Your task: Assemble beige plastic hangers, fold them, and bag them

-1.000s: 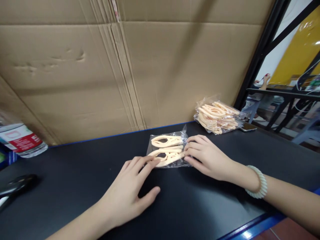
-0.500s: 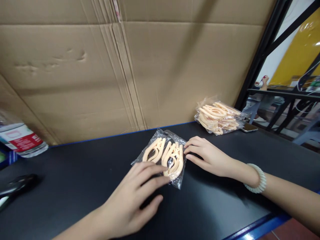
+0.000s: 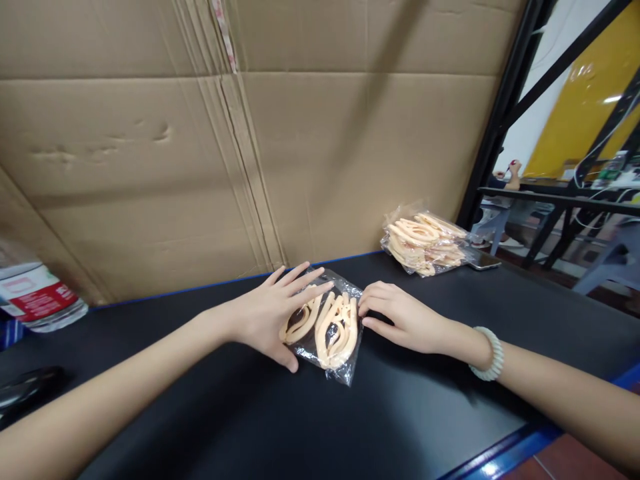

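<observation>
A clear plastic bag (image 3: pixel 339 379) lies flat on the black table, with cream-coloured looped plastic pieces (image 3: pixel 325 350) inside that look like folded hangers. Over its left part spreads my left hand (image 3: pixel 265 313), fingers wide apart and thumb pointing down toward the front; the palm hides some of the bag. At the bag's right edge, the bent fingers and thumb of my right hand (image 3: pixel 393 317) close on the plastic. A pale beaded bracelet (image 3: pixel 489 355) circles the right wrist.
More bagged cream pieces (image 3: pixel 424 241) are piled at the back right, beside a phone (image 3: pixel 484 261). A large bottle (image 3: pixel 40 297) and a dark, glossy object (image 3: pixel 30 390) stand at the left. Cardboard (image 3: pixel 150 167) walls the back. Beyond the black frame (image 3: pixel 493 140), another person's hand (image 3: pixel 514 168) shows.
My left hand has moved away from me and spread its fingers over the bag's left side. My right hand stays at the bag's right edge. The view has shifted slightly.
</observation>
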The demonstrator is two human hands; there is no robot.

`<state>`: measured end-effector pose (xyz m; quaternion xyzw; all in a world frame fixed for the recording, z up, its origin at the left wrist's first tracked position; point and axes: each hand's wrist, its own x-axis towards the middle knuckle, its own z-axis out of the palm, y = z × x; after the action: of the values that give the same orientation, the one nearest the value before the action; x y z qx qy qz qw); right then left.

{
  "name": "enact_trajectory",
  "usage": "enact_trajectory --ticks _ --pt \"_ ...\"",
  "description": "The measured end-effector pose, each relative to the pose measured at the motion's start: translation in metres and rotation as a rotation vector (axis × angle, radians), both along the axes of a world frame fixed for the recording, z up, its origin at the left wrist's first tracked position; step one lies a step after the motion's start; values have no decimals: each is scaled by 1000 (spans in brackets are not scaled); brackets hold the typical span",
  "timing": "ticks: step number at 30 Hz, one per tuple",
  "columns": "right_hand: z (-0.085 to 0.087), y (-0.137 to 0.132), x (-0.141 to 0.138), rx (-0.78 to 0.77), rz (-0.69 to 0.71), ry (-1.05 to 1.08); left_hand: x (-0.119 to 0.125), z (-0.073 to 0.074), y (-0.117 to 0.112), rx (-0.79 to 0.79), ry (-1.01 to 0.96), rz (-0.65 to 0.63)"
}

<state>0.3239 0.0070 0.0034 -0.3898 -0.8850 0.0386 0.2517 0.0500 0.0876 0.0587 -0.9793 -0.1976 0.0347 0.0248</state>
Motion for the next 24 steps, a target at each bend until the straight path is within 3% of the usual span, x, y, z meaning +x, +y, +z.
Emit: enact_trajectory --ticks 6,15,24 --pt "2 2 4 3 7 6 18 1 25 -52 101 30" --pt "5 2 7 -13 27 42 1 -3 3 -49 -38 -1" --pt "4 3 7 -24 25 40 -3 -33 10 -47 -201 -39"
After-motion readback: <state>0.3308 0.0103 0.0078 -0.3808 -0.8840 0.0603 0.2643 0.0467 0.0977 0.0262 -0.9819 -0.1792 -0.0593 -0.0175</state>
